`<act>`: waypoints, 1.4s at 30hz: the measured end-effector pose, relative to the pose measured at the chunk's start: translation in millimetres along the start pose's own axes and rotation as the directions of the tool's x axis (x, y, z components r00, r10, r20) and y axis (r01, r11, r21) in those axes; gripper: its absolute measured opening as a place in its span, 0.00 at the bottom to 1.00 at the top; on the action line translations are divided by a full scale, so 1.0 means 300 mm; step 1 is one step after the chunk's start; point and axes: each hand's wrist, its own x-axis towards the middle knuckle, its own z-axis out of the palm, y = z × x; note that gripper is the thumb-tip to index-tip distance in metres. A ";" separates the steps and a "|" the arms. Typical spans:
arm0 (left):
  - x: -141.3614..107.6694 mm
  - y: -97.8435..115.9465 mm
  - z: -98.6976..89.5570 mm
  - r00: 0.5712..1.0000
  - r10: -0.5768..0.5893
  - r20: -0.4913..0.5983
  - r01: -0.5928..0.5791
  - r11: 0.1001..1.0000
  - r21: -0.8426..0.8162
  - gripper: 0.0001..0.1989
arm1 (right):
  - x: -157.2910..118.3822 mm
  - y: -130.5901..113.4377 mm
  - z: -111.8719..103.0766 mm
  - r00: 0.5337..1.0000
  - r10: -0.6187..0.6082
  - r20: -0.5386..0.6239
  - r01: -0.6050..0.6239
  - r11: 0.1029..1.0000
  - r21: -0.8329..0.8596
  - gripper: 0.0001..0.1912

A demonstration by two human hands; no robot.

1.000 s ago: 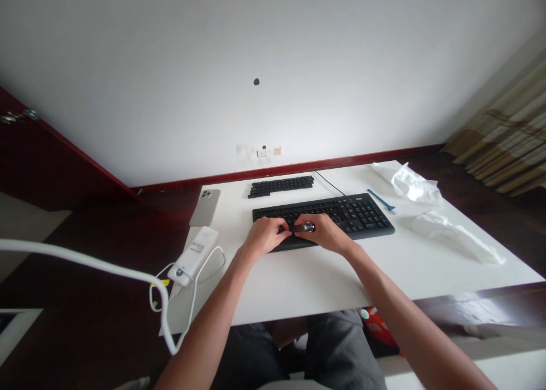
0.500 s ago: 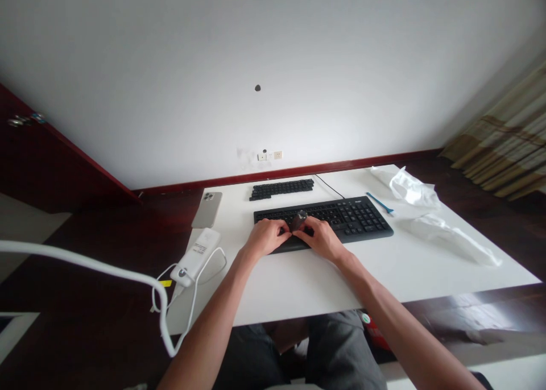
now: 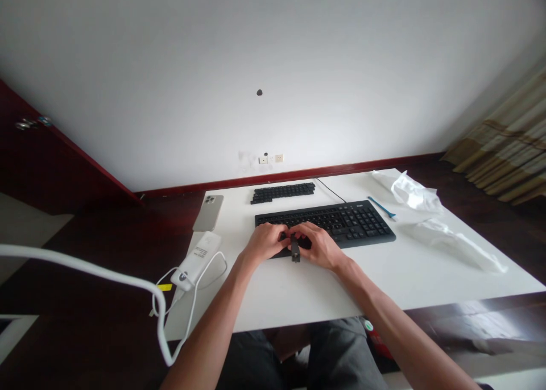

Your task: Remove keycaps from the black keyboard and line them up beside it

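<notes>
My left hand (image 3: 268, 241) is over the left front part of a black keyboard (image 3: 370, 225), its fingers bent and closed together at the tips. Whatever lies between those fingertips is hidden. Right beside it, my right hand (image 3: 319, 245) grips a short dark bar-shaped piece (image 3: 295, 249), whose one end points toward me. The fingertips of both hands meet near the piece's far end. Behind the keyboard, several loose black keycaps (image 3: 284, 192) lie in neat rows on the white table.
A blue brush (image 3: 381, 207) lies right of the keyboard, near crumpled white plastic bags (image 3: 413, 191). At the left are a phone (image 3: 208, 212) and a white power bank (image 3: 198, 259) with a looped cable. A thick white cable (image 3: 85, 260) crosses the lower left.
The dark piece has tipped over in my right hand: its free end pointed away and upward before, and now points toward me. The right fingers have rolled forward over it.
</notes>
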 end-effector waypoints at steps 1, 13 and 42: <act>0.000 0.001 0.001 1.000 0.001 0.000 -0.001 1.000 0.002 0.08 | 0.001 0.000 -0.003 1.000 0.002 0.007 -0.002 1.000 0.004 0.11; 0.006 0.017 0.007 0.999 -0.028 -0.014 0.028 1.000 -0.005 0.11 | 0.006 0.007 -0.007 0.994 0.040 -0.100 -0.030 0.995 0.095 0.14; 0.006 -0.015 0.033 0.998 0.035 -0.058 -0.038 0.998 -0.054 0.14 | 0.020 -0.013 0.006 0.977 0.020 -0.211 0.002 0.995 0.104 0.17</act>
